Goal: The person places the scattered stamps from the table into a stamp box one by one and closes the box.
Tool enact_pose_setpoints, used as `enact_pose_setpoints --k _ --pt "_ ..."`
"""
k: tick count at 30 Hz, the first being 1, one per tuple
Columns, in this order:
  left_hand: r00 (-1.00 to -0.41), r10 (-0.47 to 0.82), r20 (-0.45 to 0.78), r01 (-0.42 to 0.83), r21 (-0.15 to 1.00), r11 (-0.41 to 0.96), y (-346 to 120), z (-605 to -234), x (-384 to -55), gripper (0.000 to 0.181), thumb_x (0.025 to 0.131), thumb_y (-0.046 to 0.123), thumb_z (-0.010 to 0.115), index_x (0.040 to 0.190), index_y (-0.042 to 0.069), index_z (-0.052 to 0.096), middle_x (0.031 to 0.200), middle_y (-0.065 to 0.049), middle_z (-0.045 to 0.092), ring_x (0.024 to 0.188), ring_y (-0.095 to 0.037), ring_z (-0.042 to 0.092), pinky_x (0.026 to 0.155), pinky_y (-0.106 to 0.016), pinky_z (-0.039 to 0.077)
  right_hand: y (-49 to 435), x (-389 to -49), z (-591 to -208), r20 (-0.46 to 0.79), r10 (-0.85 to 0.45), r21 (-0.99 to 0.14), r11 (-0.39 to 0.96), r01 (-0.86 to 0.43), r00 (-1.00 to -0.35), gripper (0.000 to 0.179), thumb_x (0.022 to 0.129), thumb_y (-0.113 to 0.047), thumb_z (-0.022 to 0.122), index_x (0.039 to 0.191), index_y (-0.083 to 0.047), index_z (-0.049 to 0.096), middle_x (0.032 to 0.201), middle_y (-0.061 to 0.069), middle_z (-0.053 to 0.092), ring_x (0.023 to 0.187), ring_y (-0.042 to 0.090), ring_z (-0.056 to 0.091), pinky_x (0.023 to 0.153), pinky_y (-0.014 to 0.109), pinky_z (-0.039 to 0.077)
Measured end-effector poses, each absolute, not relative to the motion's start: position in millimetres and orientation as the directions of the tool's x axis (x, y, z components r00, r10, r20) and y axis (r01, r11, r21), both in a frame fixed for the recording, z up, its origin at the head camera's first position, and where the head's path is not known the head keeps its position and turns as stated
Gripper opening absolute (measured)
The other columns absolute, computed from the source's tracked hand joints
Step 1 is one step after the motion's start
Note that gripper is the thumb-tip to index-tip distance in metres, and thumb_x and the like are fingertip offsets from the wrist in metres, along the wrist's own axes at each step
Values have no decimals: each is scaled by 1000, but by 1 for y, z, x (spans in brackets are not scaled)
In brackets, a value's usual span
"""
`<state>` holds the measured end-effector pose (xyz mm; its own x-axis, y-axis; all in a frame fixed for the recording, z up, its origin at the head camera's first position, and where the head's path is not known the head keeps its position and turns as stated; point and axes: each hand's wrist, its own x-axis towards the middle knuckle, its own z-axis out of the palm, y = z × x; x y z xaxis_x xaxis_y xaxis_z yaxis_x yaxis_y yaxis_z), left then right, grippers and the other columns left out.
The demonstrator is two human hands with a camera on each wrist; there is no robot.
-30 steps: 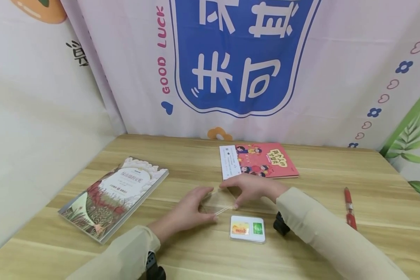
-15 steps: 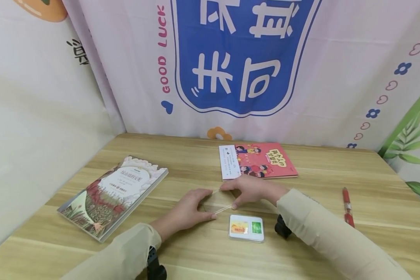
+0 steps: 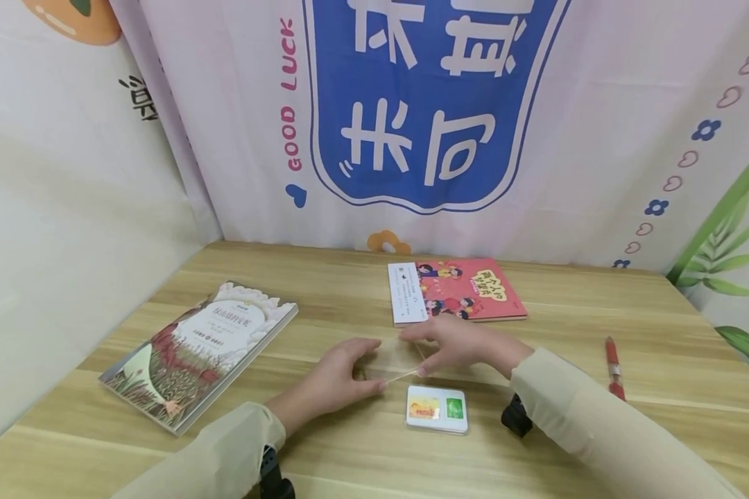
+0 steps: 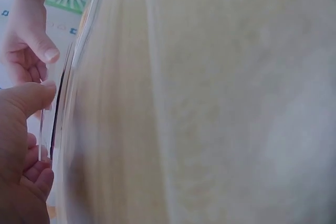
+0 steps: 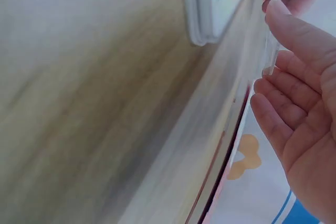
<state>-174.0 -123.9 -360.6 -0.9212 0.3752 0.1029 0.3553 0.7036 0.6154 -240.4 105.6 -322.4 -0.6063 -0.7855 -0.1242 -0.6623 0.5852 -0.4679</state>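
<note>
Between the two hands, low over the table, is a flat, clear plastic cover [image 3: 398, 357], seen edge-on as a thin strip in both wrist views. My left hand [image 3: 337, 374] grips its left side, thumb at the near edge and fingers at the far edge. Across from it, my right hand [image 3: 455, 344] holds the right side between thumb and fingertips. In the right wrist view, the right thumb [image 5: 281, 17] overlaps the cover's edge. Just in front of the hands lies a flat white case [image 3: 437, 410] with orange and green pictures on it.
A thick illustrated book [image 3: 202, 353] lies at the left of the wooden table [image 3: 343, 450]. Behind the hands is a red picture book [image 3: 458, 290] with a white band. A red pen [image 3: 612, 364] lies at the right. A printed cloth [image 3: 256, 125] hangs along the back edge.
My right hand and forearm have shifted slightly to the right. The left hand stays nearly in place, and the clear cover remains between the hands. The head view has moved a little.
</note>
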Motion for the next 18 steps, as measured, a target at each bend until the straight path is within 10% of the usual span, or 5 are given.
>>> enact_pose_setpoints --k 18 --pt "-850 479 220 498 632 593 -116 -349 -161 68 75 27 76 133 5 48 134 -14 49 125 -32 44 102 -48 34 135 -200 -324 -25 -633 -669 586 -457 -774 63 77 -32 75 132 -13 52 137 3 49 112 32 55 94 48 43"
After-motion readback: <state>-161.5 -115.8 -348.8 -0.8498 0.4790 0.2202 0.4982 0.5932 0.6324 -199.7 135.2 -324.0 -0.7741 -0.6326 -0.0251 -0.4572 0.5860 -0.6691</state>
